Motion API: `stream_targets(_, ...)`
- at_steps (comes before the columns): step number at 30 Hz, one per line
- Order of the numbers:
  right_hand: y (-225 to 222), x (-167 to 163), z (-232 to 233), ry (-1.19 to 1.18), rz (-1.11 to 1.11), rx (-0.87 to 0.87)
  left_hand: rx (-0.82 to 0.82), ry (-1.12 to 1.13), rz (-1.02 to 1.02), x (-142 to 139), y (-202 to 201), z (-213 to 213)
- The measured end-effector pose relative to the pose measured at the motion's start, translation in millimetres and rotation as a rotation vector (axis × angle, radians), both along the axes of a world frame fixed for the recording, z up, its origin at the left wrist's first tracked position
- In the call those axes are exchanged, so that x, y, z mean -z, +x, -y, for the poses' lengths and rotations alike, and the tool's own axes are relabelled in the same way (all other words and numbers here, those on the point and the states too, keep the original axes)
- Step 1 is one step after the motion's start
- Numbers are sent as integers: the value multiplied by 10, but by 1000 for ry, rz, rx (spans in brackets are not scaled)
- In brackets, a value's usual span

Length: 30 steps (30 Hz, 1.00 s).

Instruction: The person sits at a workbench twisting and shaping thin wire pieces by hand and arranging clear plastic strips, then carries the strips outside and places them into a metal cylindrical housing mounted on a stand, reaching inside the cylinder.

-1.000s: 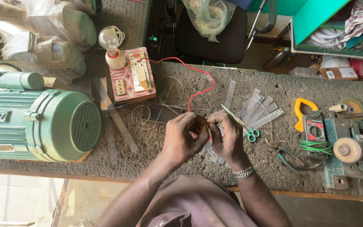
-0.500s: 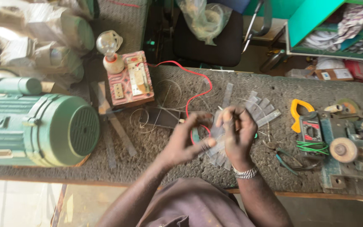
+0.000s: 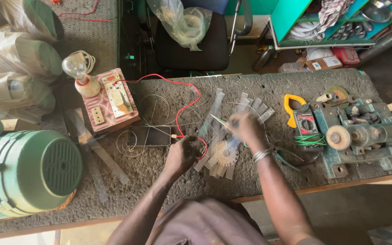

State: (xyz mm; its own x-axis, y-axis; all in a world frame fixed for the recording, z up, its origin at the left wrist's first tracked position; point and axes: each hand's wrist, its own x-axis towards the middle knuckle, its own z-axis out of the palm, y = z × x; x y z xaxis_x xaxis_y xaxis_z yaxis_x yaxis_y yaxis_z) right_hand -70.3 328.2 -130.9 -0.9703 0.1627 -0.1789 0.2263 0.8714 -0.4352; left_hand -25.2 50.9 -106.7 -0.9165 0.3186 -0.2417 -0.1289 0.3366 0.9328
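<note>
My left hand (image 3: 184, 154) is a closed fist on the grey bench top (image 3: 159, 181), gripping the loop of a red wire (image 3: 191, 97) that runs from a switch board (image 3: 110, 97). A dark phone (image 3: 149, 136) lies just left of it. My right hand (image 3: 246, 129), a bangle on its wrist, pinches a thin pale strip (image 3: 218, 120) that points left. Between the hands lies a fan of clear plastic strips (image 3: 214, 113) with a small round toothed disc (image 3: 225, 153) on top.
A big green motor (image 3: 28, 172) fills the left end. A bulb (image 3: 75, 68) stands by the switch board. A yellow clamp meter (image 3: 298, 115), green-handled pliers (image 3: 286, 159) and a green bench machine (image 3: 364, 136) sit at right. A black chair (image 3: 191, 45) is behind the bench.
My hands were together over the strips. Now they are apart: the left has dropped to the red wire by the phone, the right has lifted away to the upper right.
</note>
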Motion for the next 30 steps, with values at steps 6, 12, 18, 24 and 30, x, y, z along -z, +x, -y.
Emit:
stream_targets(6, 140, 446, -30, 108, -580, -196, 44, -67, -45, 124, -20, -115)
stream_targets(12, 182, 559, -292, -126, -768, 79, 15, -28, -27, 181, -77, -191)
stream_targets(18, 153, 499, -103, -94, -626, -270, 128, -67, -150, 176, 42, -399)
stream_targets(24, 178, 271, 118, -52, -604, -269, 83, -373, -370, -44, 193, 14)
stream_targets(30, 292, 69, 397, -29, -637, -252, -524, -630, -529, -295, 375, 1412)
